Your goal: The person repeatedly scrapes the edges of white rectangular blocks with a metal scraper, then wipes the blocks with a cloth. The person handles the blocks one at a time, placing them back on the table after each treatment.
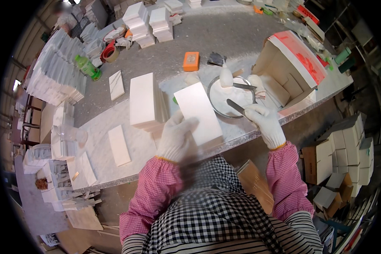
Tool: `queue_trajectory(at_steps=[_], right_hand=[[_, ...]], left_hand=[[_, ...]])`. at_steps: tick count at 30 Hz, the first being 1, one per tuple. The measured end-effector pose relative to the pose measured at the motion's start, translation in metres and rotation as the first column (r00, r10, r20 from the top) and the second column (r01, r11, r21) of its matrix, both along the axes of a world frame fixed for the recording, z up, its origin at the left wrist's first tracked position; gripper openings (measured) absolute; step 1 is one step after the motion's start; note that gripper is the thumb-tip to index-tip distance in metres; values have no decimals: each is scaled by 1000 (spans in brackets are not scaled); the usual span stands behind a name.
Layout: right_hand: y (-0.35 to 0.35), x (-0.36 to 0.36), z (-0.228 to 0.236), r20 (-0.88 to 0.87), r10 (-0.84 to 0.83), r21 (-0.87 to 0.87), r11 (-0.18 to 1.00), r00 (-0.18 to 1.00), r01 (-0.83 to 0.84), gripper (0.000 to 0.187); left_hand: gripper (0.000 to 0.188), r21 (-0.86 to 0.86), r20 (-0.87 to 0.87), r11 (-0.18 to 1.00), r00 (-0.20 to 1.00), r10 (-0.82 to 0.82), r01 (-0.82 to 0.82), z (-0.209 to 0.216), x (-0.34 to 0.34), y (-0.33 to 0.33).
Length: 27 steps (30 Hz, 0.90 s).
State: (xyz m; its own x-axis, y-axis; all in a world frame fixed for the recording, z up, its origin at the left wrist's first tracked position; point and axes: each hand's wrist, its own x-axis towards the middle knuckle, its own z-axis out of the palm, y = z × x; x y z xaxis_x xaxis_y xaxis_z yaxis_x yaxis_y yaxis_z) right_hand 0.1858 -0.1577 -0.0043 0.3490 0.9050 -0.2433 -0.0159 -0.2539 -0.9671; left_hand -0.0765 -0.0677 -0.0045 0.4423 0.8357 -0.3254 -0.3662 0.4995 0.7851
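My left hand (174, 136), in a white glove, is closed on the edge of a white rectangular tile (200, 112) tilted above the table. In my gloved right hand (265, 124) is a putty knife (235, 106), its dark blade pointing left over a round metal pan (211, 100). White powder or paste (224, 101) fills the pan. A white squeeze bottle (226, 76) stands in it, and a second flat blade (244, 86) lies across its rim. Just left of the held tile rises a stack of white tiles (143, 99).
Single tiles lie left on the table (98, 127), including a grey-veined tile (117, 85). An open cardboard box (279, 72) stands right of the pan. Beyond are an orange box (191, 61), a green bottle (88, 67) and tall tile stacks (55, 70). Cartons (340, 148) sit at lower right.
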Motion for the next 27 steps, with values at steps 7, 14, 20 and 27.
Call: queue_trajectory(at_steps=[7,14,20,27], right_hand=[[-8,-17,-2,-78,14,12,1000,997,-13,26],[-9,-21,-3,-3,1,14,1000,1000,-1,26],[-9,-25,-8,218,-10,112,994,976,-15,26],[-8,-28,-6,379,-30,168,985,925,-37,25]], left_hand=[[41,-114,65,993,998,-10,18,8,18,-3],[43,-147,106,988,994,-22,38,9,23,-2],[43,-118,63,992,997,-43,51,7,24,-2],[43,-162,57,986,998,-31,40,11,23,-1]])
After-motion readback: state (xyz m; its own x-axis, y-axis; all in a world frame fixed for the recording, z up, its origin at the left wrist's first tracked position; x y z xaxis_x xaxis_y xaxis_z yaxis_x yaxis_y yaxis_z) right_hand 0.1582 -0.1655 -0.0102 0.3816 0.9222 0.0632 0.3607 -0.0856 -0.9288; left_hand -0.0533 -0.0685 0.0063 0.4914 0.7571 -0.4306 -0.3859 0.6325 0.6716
